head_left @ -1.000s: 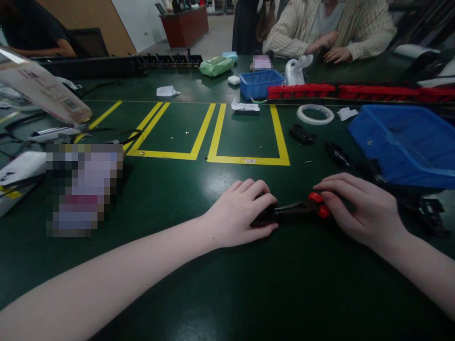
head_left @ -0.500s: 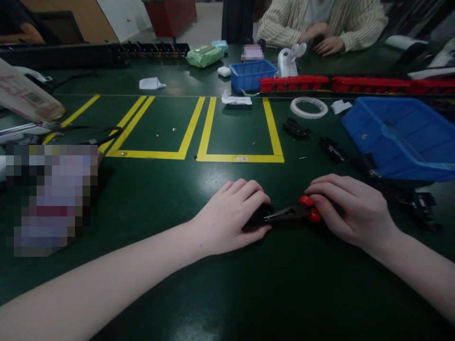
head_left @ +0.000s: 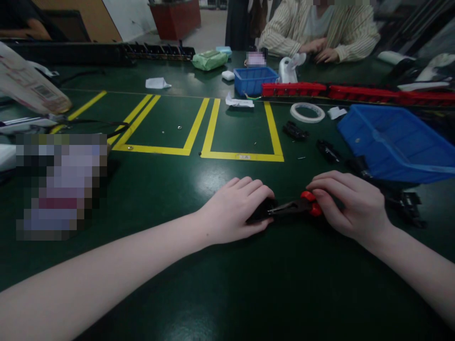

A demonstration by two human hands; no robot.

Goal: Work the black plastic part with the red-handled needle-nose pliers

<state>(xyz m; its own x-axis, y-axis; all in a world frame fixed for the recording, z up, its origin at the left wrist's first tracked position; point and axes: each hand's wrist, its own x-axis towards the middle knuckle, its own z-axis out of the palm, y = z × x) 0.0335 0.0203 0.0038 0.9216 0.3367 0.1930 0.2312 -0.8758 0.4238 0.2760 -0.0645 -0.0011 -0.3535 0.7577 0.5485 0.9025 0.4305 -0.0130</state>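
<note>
We see our left hand [head_left: 232, 210] low over the green tabletop [head_left: 227, 293], with the fingers bent and nearly closed around a black part [head_left: 259, 212]; the thumb lies along its near side, and the hand covers much of it, so we cannot tell exactly what it is; our right hand [head_left: 355, 203] has its fingers closed on the red handles of the needle-nose pliers [head_left: 297, 207]; these pliers point toward the left edge of the tabletop, and their narrow tips are at the black part, but whether they grip something there we cannot tell; both things are in the near half of the tabletop, well apart from its far edge; beyond the hands, yellow tape [head_left: 220, 155] marks a frame, and toward the right edge lie a roll of white tape [head_left: 306, 119], several black pieces [head_left: 327, 150] and a big blue bin [head_left: 387, 128]; at the far edge we see a person [head_left: 284, 35] in a striped shirt
</note>
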